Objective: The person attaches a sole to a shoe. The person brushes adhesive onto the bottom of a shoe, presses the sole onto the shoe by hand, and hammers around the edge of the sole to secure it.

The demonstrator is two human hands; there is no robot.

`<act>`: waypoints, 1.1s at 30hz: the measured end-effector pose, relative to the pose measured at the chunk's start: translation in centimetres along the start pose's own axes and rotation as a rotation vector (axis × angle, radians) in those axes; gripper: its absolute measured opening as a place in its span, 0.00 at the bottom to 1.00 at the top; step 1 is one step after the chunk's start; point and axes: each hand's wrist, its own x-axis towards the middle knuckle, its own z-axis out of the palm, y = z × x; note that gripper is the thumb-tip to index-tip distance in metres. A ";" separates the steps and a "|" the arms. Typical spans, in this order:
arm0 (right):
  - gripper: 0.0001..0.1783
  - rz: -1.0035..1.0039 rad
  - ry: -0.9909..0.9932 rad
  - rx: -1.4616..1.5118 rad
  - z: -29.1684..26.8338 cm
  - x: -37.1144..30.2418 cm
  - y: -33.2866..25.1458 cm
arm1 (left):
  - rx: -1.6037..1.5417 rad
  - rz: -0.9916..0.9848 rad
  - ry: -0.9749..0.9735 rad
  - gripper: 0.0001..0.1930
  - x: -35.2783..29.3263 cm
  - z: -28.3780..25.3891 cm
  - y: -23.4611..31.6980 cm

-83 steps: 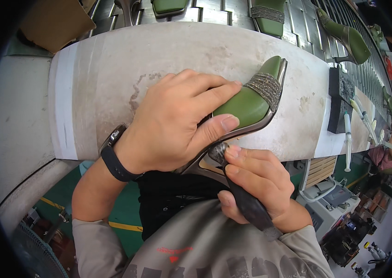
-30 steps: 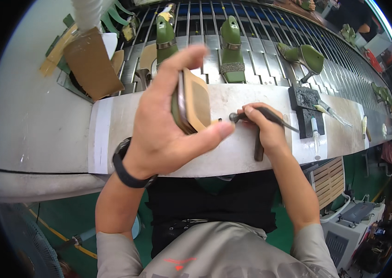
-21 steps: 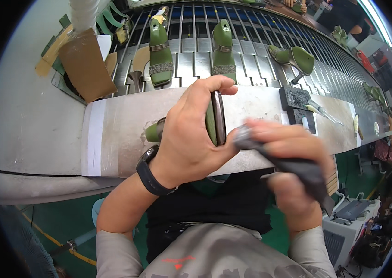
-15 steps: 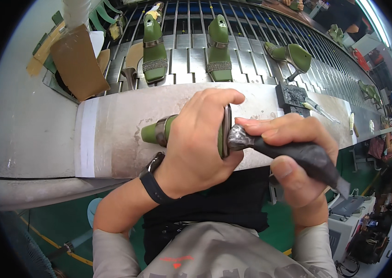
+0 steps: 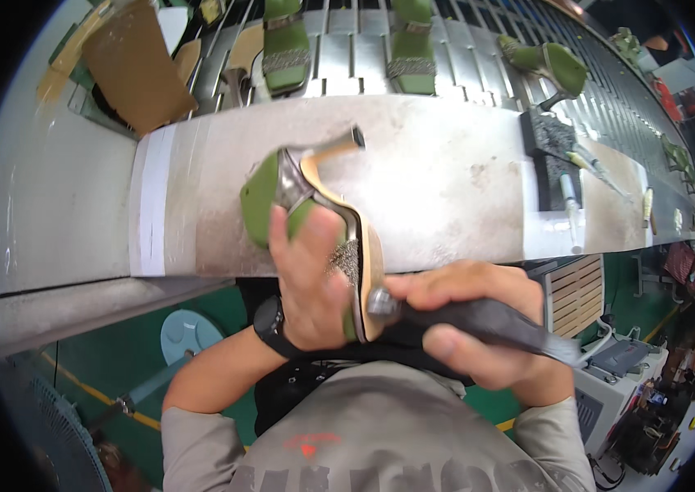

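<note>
At one green shoe (image 5: 370, 254), one hammer (image 5: 499, 320)

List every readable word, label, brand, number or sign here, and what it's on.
Shirt: small red print with an emblem, too small and blurred to read.
Shirt, lower: large dark lettering, cut off by the picture's edge; not transcribed.
Shoe and tool: no lettering I can make out.

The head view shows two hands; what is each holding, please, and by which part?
Left hand: the green shoe, by its front half. Right hand: the metal-headed tool, by its black handle.
</note>
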 end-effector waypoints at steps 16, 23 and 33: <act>0.16 0.089 0.236 0.448 1.8 1.2 7.7 | 0.263 -0.145 -0.313 0.48 -5.0 -1.7 -1.1; 0.16 0.119 0.121 0.241 0.9 4.7 5.8 | 0.214 -0.230 -0.189 0.33 -5.0 -0.6 -0.9; 0.17 -0.045 -0.115 -0.066 0.3 5.2 5.5 | 0.186 -0.256 -0.249 0.21 -5.0 -1.6 -1.0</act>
